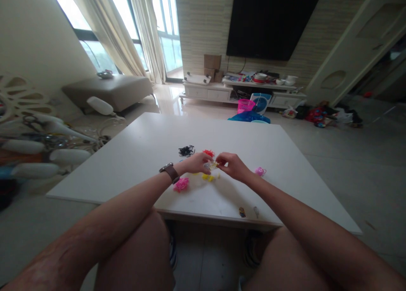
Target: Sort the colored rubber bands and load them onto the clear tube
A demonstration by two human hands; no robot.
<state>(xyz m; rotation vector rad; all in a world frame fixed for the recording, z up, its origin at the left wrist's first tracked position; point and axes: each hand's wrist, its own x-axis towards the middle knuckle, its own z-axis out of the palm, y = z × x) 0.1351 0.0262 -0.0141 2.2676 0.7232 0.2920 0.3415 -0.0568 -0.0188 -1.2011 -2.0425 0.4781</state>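
Observation:
Over the white table (152,134), my left hand (199,163) is closed on a small clear plastic piece (212,166) with some yellow on it. My right hand (231,165) pinches at the piece's right side; what lies between its fingertips is too small to name. Just beneath them lie yellow bits (208,177). Behind are a red pile (208,152), partly hidden by my left hand, and a black pile (186,150) of what look like small rubber bands. A pink bunch (181,184) lies beside my left wrist, which wears a watch (170,172).
A lilac bunch (260,171) lies right of my right forearm. Near the front edge are a small yellow-and-blue figure (242,212) and a small greyish piece (256,212). Beyond the table stand a pink basket (245,105) and a low cabinet (207,92); left is a bench (111,90).

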